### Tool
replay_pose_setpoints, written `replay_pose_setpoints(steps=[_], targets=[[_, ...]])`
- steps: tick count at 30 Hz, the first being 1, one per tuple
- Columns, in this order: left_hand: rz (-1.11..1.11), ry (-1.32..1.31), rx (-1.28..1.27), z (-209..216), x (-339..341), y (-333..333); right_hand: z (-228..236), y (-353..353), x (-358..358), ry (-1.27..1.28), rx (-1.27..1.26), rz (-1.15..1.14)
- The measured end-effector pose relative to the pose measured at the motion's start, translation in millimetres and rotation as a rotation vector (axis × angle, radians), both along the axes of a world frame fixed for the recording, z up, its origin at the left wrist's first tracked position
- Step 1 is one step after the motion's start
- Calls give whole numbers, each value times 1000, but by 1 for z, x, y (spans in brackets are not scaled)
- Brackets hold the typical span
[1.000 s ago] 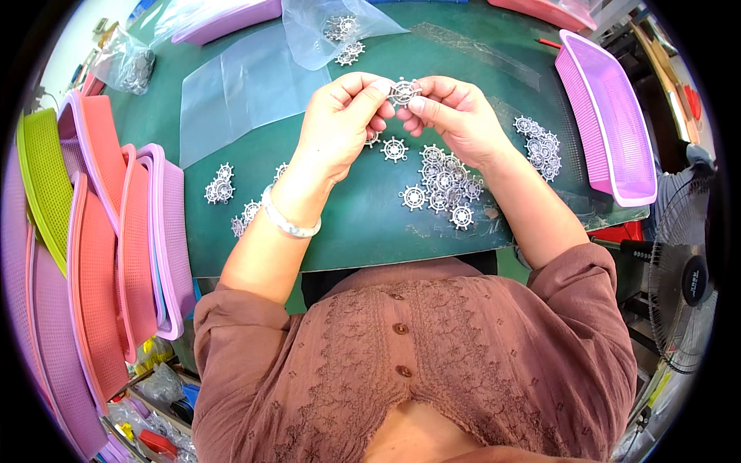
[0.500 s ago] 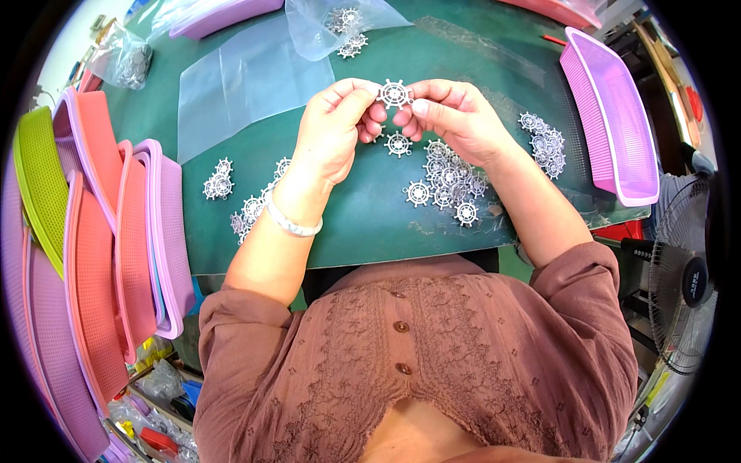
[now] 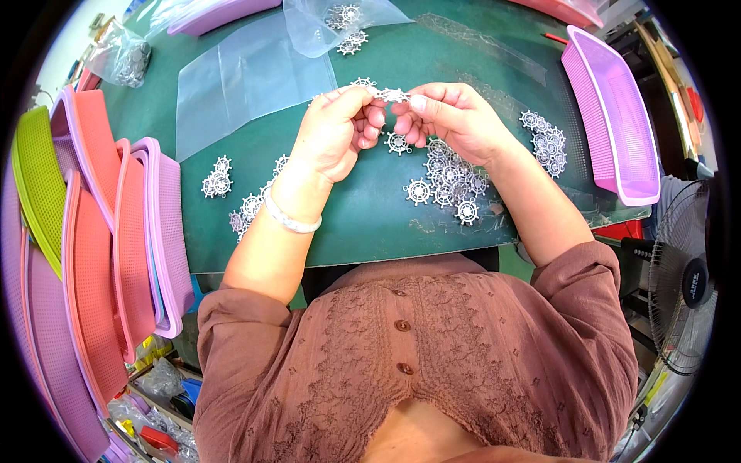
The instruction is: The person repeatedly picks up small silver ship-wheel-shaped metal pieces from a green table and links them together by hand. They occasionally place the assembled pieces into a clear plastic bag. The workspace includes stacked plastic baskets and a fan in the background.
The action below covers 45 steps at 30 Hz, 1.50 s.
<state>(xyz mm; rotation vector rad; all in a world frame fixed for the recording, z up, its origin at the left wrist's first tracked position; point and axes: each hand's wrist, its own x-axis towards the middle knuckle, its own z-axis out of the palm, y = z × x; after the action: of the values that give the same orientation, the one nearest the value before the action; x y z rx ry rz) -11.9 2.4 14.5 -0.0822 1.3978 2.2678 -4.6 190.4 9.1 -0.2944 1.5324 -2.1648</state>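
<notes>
Green worktable (image 3: 347, 231), head view: the surface carries silver ship's-wheel charms in separate groups. Stacked plastic baskets (image 3: 96, 278) stand at the left; a purple slotted basket (image 3: 617, 116) sits at the right.

The held ship's-wheel charm (image 3: 393, 96) is located between the two hands, tilted nearly edge-on to the camera. The left hand (image 3: 336, 127) grips its left side between thumb and fingers; the right hand (image 3: 455, 119) pinches its right side in the same manner. The remaining fingers of both hands are curled. A second charm (image 3: 363, 82) shows at the upper edge of the left hand; whether it is held cannot be told.

A charm pile (image 3: 451, 176) lies just left of the right forearm, with a single charm (image 3: 397, 143) beside it, below the hands. A flat clear plastic sheet (image 3: 247, 92) lies beyond the left hand.

Markings: the fan hub (image 3: 695, 282) bears light lettering, not transcribed.
</notes>
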Motion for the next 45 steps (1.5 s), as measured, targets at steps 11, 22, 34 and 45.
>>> replay_pose_setpoints(steps=[11, 22, 34, 45], targets=[[-22, 20, -11, -3, -2, -1, -4, 2, -2, 40, 7, -67], [18, 149, 51, -7, 0, 3, -4, -2, 2, 538, 415, -280], [124, 436, -179, -6, 6, 9, -6, -3, 1, 499, 270, -319], [152, 468, -176, -8, 6, 9, -8, -2, 1, 480, 218, -284]])
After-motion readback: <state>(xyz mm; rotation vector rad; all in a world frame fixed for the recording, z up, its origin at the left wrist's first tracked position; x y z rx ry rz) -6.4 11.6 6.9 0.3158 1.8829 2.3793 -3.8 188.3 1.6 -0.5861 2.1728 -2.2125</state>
